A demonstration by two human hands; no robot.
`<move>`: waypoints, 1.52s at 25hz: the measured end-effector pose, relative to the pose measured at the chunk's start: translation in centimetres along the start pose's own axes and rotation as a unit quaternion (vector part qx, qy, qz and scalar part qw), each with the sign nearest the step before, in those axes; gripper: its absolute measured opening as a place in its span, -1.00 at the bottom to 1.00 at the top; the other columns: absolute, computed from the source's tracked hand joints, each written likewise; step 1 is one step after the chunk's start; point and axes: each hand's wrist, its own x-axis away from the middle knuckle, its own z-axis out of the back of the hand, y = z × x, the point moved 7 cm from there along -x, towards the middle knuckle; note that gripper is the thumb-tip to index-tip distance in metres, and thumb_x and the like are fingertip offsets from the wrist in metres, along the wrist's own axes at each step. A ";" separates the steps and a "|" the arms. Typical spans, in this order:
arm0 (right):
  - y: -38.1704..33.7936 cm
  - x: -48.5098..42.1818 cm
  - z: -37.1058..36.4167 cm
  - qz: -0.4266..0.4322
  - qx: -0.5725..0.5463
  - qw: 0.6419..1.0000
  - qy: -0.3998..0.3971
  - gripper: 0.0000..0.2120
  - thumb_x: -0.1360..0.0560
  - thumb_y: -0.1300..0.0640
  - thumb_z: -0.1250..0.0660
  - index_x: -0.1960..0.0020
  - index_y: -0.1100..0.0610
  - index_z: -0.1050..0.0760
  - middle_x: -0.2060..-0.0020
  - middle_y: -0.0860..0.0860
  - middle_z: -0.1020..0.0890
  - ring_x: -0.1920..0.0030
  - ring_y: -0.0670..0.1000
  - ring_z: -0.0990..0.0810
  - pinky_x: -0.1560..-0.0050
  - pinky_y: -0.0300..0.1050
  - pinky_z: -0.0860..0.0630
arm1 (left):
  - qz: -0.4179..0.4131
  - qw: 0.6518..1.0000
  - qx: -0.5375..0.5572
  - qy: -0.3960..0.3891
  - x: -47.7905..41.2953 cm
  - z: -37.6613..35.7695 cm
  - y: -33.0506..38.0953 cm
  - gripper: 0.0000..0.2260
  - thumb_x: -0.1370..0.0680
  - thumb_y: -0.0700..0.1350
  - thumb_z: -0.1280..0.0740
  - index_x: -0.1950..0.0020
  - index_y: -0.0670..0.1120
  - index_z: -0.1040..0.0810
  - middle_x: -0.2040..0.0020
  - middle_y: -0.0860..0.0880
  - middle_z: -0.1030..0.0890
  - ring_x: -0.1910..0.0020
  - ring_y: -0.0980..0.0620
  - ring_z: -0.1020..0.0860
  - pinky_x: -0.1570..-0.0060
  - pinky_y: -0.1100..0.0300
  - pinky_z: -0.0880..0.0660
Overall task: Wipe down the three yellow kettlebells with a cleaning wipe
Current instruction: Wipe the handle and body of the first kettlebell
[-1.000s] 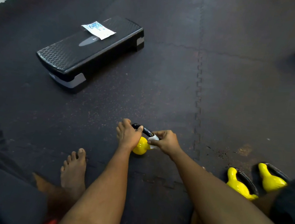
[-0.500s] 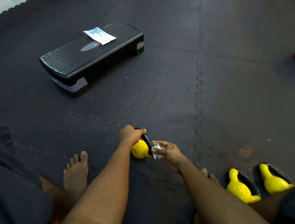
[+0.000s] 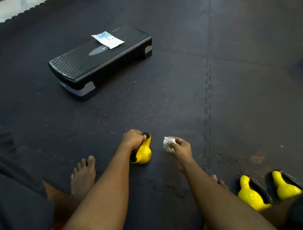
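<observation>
No real containers; the closest is a flat wipe packet point(image 3: 108, 39), white with blue print, lying on top of the black step platform point(image 3: 96, 62) well ahead of the left hand and off to its left. Can't tell if the packet is open or what's left in it.

Left hand point(image 3: 134, 138): fingers curled tight round the black handle of the first kettlebell point(image 3: 143, 153), gripping it at the top end. The yellow body hangs below the fist with its base down at the floor mat point(image 3: 166, 107), tilted a bit.

Right hand point(image 3: 180, 147): thumb and fingertips pinch a crumpled white wipe point(image 3: 168, 143), the other fingers loosely curled. The wipe is just beside the first kettlebell on its right, not touching it, with a clear gap.

Second kettlebell point(image 3: 250, 196) and third kettlebell point(image 3: 285, 187) lie on their sides on the mat, well to the right of the right hand and nearer the body, side by side.

Versus half a second ago: the wipe was pressed on the handle and is now lifted off, with the right hand pulled back to the right. The first kettlebell has been turned, so its yellow body faces the right hand instead of the handle. The other two are unmoved.
</observation>
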 end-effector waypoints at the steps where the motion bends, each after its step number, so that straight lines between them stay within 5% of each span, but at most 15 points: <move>1: -0.3 -0.1 -0.5 0.012 0.008 1.000 -0.002 -0.81 -0.48 0.38 -0.32 0.04 0.15 -0.62 0.20 0.07 -0.65 0.25 -0.06 -0.59 0.24 -0.21 -0.54 | -0.001 1.000 -0.002 0.006 0.0 0.4 -0.7 -0.72 -0.60 0.01 -0.24 -0.21 -0.07 -0.61 -0.18 -0.15 -0.62 -0.19 -0.16 -0.54 -0.11 0.12 -0.43; 5: -1.2 -0.8 -2.4 0.056 0.073 0.996 -0.014 -0.78 -0.45 0.31 -0.31 -0.04 0.13 -0.63 0.13 0.06 -0.66 0.21 -0.06 -0.54 0.20 -0.18 -0.48 | 0.007 0.999 0.024 0.035 0.4 1.0 -3.6 -0.72 -0.65 -0.04 -0.14 -0.30 -0.04 -0.51 -0.22 -0.17 -0.58 -0.21 -0.19 -0.50 -0.12 0.09 -0.39; 9: -1.6 -1.2 -4.5 0.092 0.117 0.989 -0.017 -0.72 -0.34 0.11 -0.32 -0.03 0.07 -0.64 0.06 0.01 -0.71 0.07 -0.03 -0.63 0.07 -0.11 -0.55 | 0.014 0.991 0.115 0.066 1.1 0.2 -5.0 -0.84 -0.64 -0.05 -0.14 -0.12 -0.10 -0.41 -0.03 -0.22 -0.58 -0.07 -0.24 -0.52 0.03 0.01 -0.42; 12: -2.5 -0.6 -6.1 0.126 0.136 0.982 -0.024 -0.80 -0.42 0.16 -0.34 -0.02 0.06 -0.63 0.10 -0.03 -0.69 0.11 -0.09 -0.62 0.12 -0.20 -0.52 | -0.033 0.990 0.117 0.069 1.0 -0.4 -3.9 -0.88 -0.63 -0.06 -0.13 -0.02 0.03 -0.45 -0.01 -0.11 -0.56 -0.15 -0.20 -0.46 -0.14 -0.09 -0.40; 15: -2.4 0.1 -7.5 0.143 0.175 0.973 -0.048 -0.82 -0.53 0.22 -0.29 -0.08 0.10 -0.61 0.04 -0.04 -0.68 0.03 -0.10 -0.62 0.03 -0.18 -0.54 | -0.031 0.996 0.078 0.042 0.4 -1.5 -3.2 -0.82 -0.63 0.07 -0.10 -0.05 0.17 -0.49 -0.14 -0.06 -0.45 -0.26 -0.14 -0.29 -0.35 -0.31 -0.17; 19: -0.2 1.7 -7.9 0.152 0.206 0.966 -0.046 -0.69 -0.59 0.22 -0.21 -0.31 0.18 -0.51 -0.18 -0.01 -0.59 -0.17 -0.07 -0.54 -0.20 -0.21 -0.45 | -0.036 0.996 0.075 0.036 -0.1 -1.8 -2.8 -0.82 -0.62 0.10 -0.14 -0.05 0.08 -0.48 -0.12 -0.12 -0.44 -0.24 -0.19 -0.34 -0.31 -0.15 -0.30; 24: -0.8 1.8 -6.7 0.197 0.269 0.942 -0.030 -0.69 -0.54 0.20 -0.32 -0.28 0.14 -0.55 -0.05 0.04 -0.68 0.03 -0.13 -0.58 0.11 -0.54 -0.38 | -0.026 0.994 0.105 0.033 -0.2 -1.2 -3.4 -0.76 -0.63 0.07 -0.14 -0.10 -0.04 -0.49 -0.13 -0.18 -0.44 -0.21 -0.18 -0.36 -0.23 0.01 -0.32; 30: -0.7 2.4 -6.8 0.231 0.392 0.889 0.043 -0.76 -0.47 0.12 -0.40 -0.12 0.08 -0.64 0.20 0.09 -0.69 0.22 0.02 -0.63 0.21 -0.17 -0.47 | -0.054 0.993 0.101 0.010 0.4 -1.4 -3.3 -0.83 -0.63 0.04 -0.17 0.00 0.01 -0.49 -0.04 -0.11 -0.43 -0.13 -0.13 -0.37 -0.17 0.01 -0.35; 35: -3.9 -0.1 -8.0 0.154 0.513 0.812 -0.231 -0.84 -0.39 0.03 -0.51 0.13 0.11 -0.67 0.46 -0.06 -0.50 0.44 -0.15 -0.38 0.39 -0.22 -0.30 | -0.072 0.990 0.118 -0.030 -0.1 -1.2 -4.2 -0.86 -0.59 0.02 -0.24 0.17 0.14 -0.48 -0.03 -0.11 -0.50 -0.10 -0.14 -0.47 -0.06 0.03 -0.38; 38: -3.3 0.6 -7.1 0.092 0.480 0.829 -0.270 -0.79 -0.40 0.07 -0.51 -0.02 0.09 -0.69 0.37 -0.13 -0.59 0.37 -0.21 -0.47 0.34 -0.36 -0.33 | -0.067 0.992 0.106 -0.031 -0.1 -1.2 -3.7 -0.88 -0.59 0.01 -0.26 0.15 0.11 -0.51 -0.06 -0.08 -0.48 -0.14 -0.11 -0.45 -0.18 -0.02 -0.41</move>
